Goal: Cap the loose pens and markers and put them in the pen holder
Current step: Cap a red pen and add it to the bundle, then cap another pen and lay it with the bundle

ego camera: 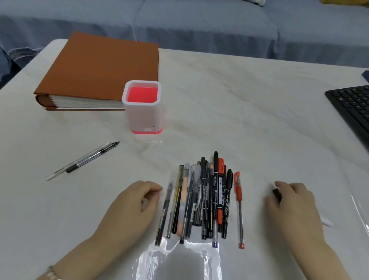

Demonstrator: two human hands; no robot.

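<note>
Pile of pens (203, 199) sits mid bench (249, 105). Pen holder (143, 107) is behind it, well apart, looks empty. Right hand (294, 205) curls round small black piece (277, 194), likely a cap. Left hand (138, 198) is curled just beside the pile; can't tell if it holds anything. Uncapped pen (88, 159) lies off left. Step: capping, barely begun. Next: match cap to its barrel.
</note>
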